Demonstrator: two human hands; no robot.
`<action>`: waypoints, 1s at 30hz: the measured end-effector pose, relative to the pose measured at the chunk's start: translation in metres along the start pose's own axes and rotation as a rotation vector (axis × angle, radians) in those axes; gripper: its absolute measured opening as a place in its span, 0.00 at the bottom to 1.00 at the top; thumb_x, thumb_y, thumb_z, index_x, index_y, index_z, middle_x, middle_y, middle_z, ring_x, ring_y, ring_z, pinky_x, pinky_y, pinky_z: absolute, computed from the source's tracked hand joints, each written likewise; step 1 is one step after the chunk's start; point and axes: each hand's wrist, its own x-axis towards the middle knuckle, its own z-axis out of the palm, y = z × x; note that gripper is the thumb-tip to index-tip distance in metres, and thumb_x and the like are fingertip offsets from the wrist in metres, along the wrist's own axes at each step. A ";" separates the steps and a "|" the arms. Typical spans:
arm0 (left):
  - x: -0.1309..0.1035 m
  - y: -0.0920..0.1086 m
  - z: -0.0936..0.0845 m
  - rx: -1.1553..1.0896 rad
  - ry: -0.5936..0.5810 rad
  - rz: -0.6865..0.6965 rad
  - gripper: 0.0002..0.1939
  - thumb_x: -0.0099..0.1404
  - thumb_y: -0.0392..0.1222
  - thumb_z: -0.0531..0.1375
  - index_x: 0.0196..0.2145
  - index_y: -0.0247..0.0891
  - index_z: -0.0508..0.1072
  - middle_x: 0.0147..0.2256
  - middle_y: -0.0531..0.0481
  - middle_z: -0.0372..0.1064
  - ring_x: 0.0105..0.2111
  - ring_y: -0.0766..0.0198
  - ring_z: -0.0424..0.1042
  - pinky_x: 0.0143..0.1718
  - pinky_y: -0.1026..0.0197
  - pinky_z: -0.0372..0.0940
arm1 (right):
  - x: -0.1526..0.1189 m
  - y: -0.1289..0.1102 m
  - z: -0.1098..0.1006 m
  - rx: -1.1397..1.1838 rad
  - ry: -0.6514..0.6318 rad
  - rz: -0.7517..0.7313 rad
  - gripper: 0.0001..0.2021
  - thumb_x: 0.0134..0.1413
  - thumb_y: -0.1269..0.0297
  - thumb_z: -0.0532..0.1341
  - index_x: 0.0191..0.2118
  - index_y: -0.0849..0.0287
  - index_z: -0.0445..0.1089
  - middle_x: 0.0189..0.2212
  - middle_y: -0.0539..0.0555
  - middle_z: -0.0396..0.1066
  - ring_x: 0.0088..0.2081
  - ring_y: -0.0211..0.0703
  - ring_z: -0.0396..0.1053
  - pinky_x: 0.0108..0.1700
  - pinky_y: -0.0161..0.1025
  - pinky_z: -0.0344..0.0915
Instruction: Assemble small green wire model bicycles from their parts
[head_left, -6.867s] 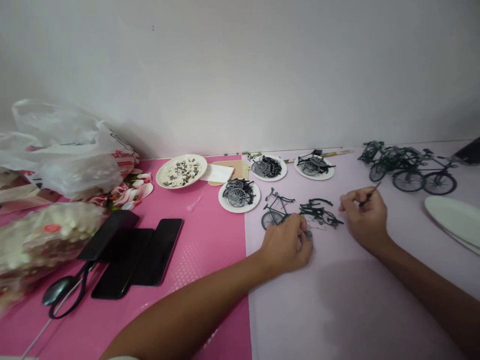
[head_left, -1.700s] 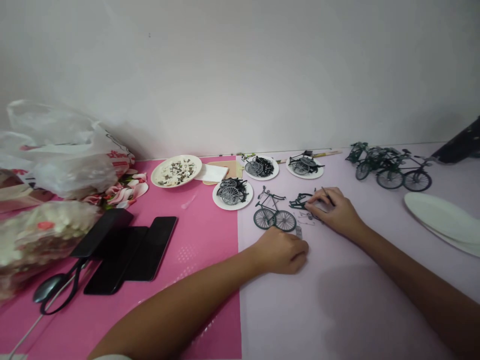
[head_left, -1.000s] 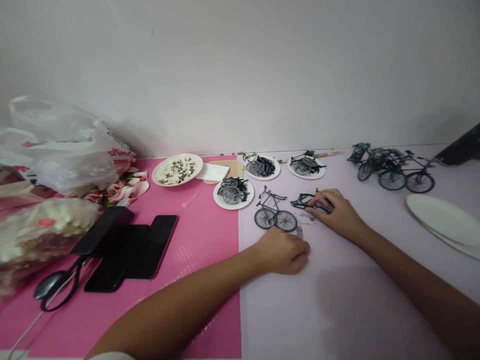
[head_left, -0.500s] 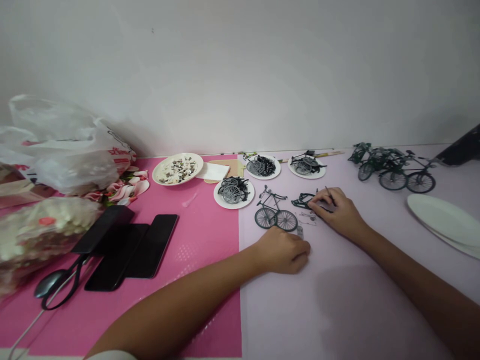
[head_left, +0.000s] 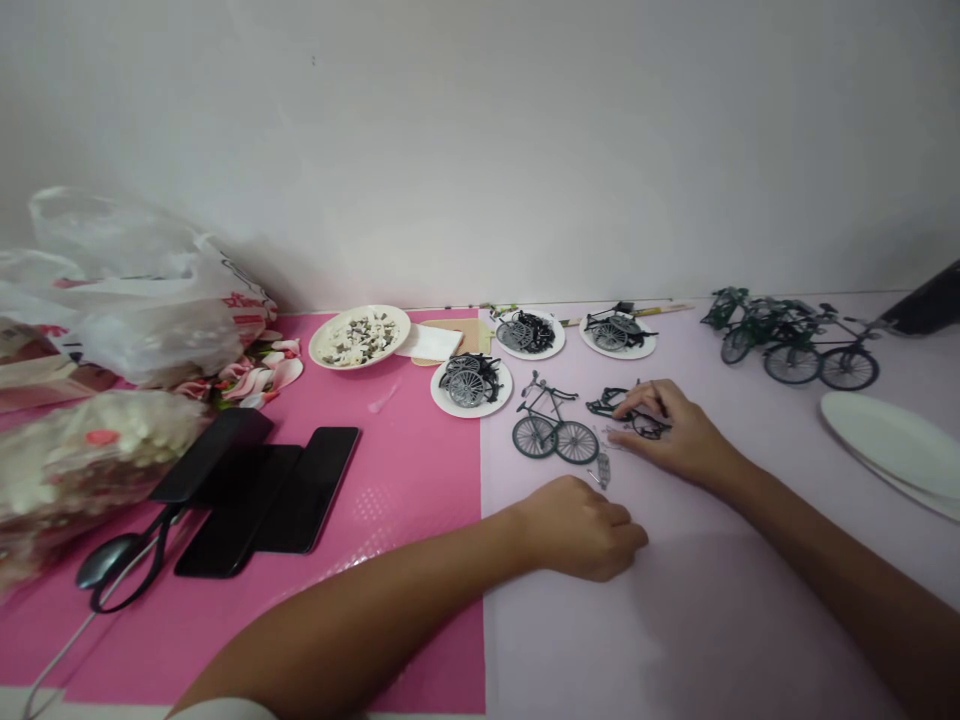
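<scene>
My left hand [head_left: 589, 530] rests on the lilac surface, its fingers curled into a fist; whatever they hold, if anything, is hidden. My right hand [head_left: 679, 432] reaches over a partly built dark miniature bicycle [head_left: 600, 407]. A thin dark rod [head_left: 659, 400] appears tucked between its fingers, while thumb and forefinger are apart. The thumb tip is by small grey parts [head_left: 609, 436]. Between the hands lies a small grey rack-like piece [head_left: 603, 469]. To the left, a more complete miniature bicycle [head_left: 555, 425] lies on its side.
White plates with wheels and black parts [head_left: 472, 410] [head_left: 559, 345] [head_left: 651, 350] stand behind. Finished miniature bicycles [head_left: 795, 362] cluster right, near stacked white plates [head_left: 892, 440]. Left are a bowl of small pieces [head_left: 319, 355], phones [head_left: 315, 490], a black device [head_left: 214, 455] and plastic bags [head_left: 157, 300].
My left hand has drawn back toward me and right, uncovering the grey rack-like piece. My right hand has shifted toward me, its thumb now by the grey parts and more of the partly built bicycle showing.
</scene>
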 end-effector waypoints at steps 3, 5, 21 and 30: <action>-0.001 0.000 0.001 -0.001 -0.002 -0.017 0.11 0.69 0.39 0.54 0.29 0.38 0.70 0.24 0.53 0.67 0.20 0.66 0.65 0.20 0.60 0.51 | 0.000 -0.001 0.001 -0.018 -0.098 -0.031 0.19 0.55 0.47 0.70 0.32 0.51 0.61 0.38 0.56 0.74 0.47 0.58 0.73 0.49 0.53 0.71; -0.001 0.000 0.001 -0.007 -0.004 -0.022 0.11 0.70 0.39 0.54 0.29 0.38 0.70 0.24 0.53 0.67 0.20 0.66 0.65 0.20 0.60 0.51 | 0.002 -0.001 0.002 -0.030 -0.120 -0.044 0.18 0.58 0.46 0.68 0.30 0.51 0.63 0.36 0.56 0.72 0.45 0.58 0.72 0.48 0.55 0.71; -0.003 -0.002 0.002 -0.027 -0.002 -0.045 0.11 0.71 0.40 0.54 0.33 0.37 0.73 0.26 0.51 0.71 0.22 0.65 0.68 0.20 0.61 0.54 | 0.003 0.000 -0.001 0.017 0.007 0.077 0.21 0.61 0.49 0.64 0.29 0.50 0.51 0.35 0.55 0.75 0.41 0.54 0.75 0.42 0.48 0.69; -0.004 -0.003 0.005 -0.054 -0.011 -0.059 0.12 0.71 0.41 0.53 0.35 0.37 0.75 0.27 0.50 0.73 0.24 0.64 0.70 0.22 0.61 0.56 | 0.008 0.012 -0.057 -0.151 0.172 0.114 0.29 0.57 0.37 0.65 0.29 0.51 0.49 0.36 0.56 0.79 0.37 0.56 0.73 0.39 0.51 0.66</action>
